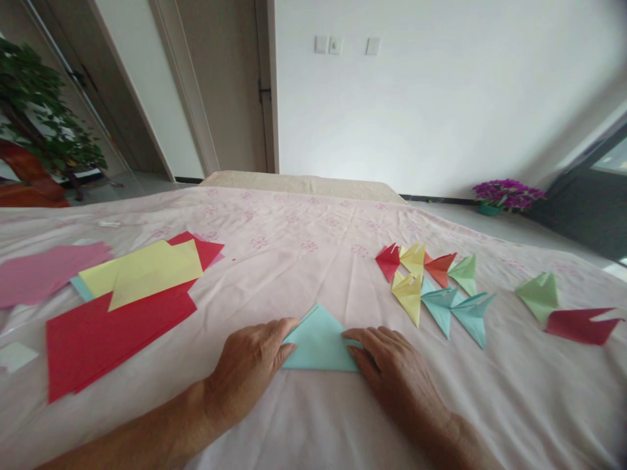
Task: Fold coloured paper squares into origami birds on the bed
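Pink tablecloth (313, 274) under blue paper (319, 343), apex forward, long edge crosswise, in pinching hands (247, 362) (396, 369).

White wall (416, 104), taupe door (223, 85), grey floor (453, 214), purple flowers (508, 192)

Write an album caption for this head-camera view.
Left hand and right hand hold a folded light-blue paper on a pink cloth, between coloured sheets and small folded shapes.
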`<state>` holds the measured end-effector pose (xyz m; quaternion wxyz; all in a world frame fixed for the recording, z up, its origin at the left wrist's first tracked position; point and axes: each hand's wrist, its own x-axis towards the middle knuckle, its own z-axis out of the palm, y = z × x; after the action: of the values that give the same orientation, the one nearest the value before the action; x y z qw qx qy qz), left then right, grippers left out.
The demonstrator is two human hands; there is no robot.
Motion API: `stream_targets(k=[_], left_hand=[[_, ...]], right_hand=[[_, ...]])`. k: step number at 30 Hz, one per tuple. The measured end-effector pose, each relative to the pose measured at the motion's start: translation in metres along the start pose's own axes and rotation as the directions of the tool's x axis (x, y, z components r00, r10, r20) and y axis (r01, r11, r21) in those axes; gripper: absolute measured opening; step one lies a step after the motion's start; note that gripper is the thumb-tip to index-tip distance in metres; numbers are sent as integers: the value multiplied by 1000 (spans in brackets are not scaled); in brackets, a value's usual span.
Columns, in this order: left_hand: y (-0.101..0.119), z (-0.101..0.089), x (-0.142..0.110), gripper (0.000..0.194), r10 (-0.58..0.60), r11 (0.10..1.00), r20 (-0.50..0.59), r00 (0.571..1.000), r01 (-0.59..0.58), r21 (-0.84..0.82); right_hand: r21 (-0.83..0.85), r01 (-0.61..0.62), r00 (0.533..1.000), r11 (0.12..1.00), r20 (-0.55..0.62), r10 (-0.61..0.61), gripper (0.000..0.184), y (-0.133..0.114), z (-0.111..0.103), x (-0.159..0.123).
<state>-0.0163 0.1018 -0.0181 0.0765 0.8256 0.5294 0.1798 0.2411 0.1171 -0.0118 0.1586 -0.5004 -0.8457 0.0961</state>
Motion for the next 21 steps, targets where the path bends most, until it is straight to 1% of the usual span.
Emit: stream_targets(k=[3,6,9,12,15,21], left_hand=[[0,1,2,23,34,999,-13,999,-33,26],[-1,2,3,23,61,996,-28,998,-60,62],[-2,3,4,23,67,995,-25,997,-65,70],[-2,1,3,23,57,997,-20,998,-56,61],[-2,0,2,25,61,997,-16,998,-60,46],[-3,3,-1,23,75,997,-10,997,-75,37]], right_hand=[[-1,13,1000,1000,24,-13,17,0,-2,3],[18,21,1000,1000,18,-21,19,2,-3,5],[81,19,1000,997,-1,-19,22,6,-5,6],[135,36,999,990,15,-39,23,10,-8,6],[122,52,998,991,35,-57,23,11,-9,5],[88,59,998,994,19,-61,22,10,-6,2]])
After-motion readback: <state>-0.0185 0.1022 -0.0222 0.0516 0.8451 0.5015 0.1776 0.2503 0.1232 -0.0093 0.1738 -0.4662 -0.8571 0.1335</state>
